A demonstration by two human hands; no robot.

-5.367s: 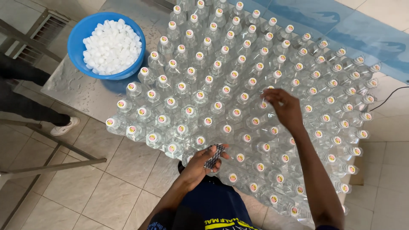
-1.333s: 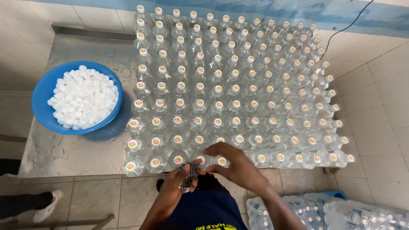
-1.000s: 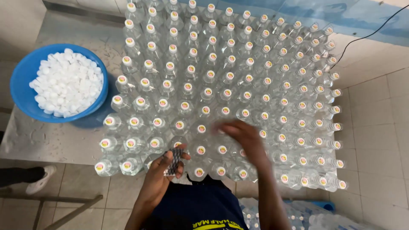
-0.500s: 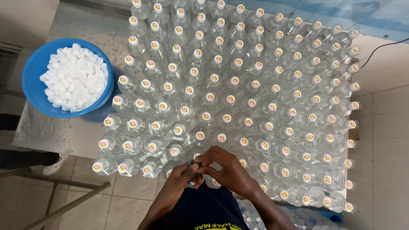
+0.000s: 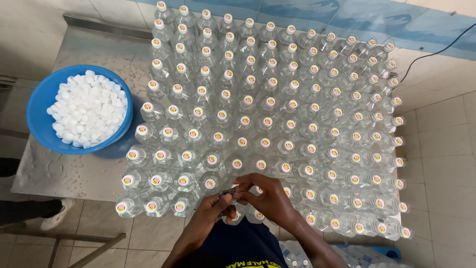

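Both hands are meeting at the near edge of the table: the left hand (image 5: pixel 214 211) is pinching a small dark bundle (image 5: pixel 225 194) between fingers and thumb, what it is I cannot tell, and the right hand (image 5: pixel 265 197) is curling in beside it, fingertips working at the same bundle, the two hands touching. They are hovering just over the nearest bottles (image 5: pixel 258 215) of the front row. A dark shirt (image 5: pixel 238 248) is showing below the wrists. Stretching away from the hands, clear plastic bottles (image 5: pixel 263 114) are standing upright in tight rows, covering most of the metal table (image 5: pixel 84 171), each one wearing a white cap with a coloured spot on top. Off to the left, well apart from the hands, a blue basin (image 5: pixel 37 106) is sitting on the wet tabletop, heaped with loose white caps (image 5: pixel 89 106). Further still on the left, someone's shoe (image 5: pixel 54 216) is resting on the tiled floor. Along the far side, a blue-painted wall band (image 5: pixel 347 15) is running behind the last row, and a thin black cable (image 5: pixel 436 52) is trailing across the tiles at right.
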